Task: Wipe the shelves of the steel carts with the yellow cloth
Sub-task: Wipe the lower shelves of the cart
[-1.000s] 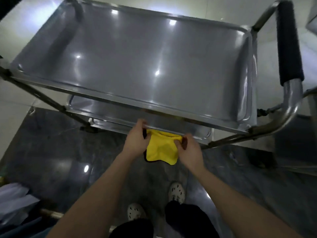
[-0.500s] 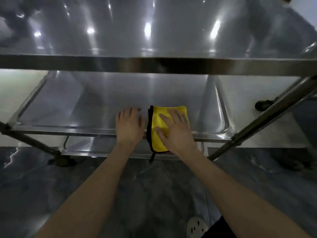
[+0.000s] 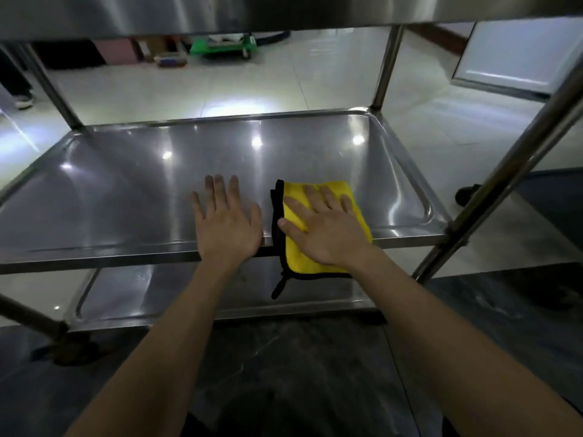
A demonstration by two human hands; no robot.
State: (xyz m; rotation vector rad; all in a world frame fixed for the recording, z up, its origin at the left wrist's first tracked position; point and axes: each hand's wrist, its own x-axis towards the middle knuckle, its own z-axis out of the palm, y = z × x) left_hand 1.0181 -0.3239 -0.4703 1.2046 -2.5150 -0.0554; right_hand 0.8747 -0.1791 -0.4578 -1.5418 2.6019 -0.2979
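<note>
Reaching deeper than before

Since half a second ago we have slid both hands forward over the shelf. Our right hand lies flat, fingers spread, pressing the cloth, which sits under that palm and droops over the shelf's front edge below the wrist. Just beside it, our left hand rests open and flat on bare steel.

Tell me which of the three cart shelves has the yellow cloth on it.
The middle shelf: the yellow cloth lies at its front edge under the flat right hand, hanging over the rim. The top shelf and bottom shelf show none.
</note>
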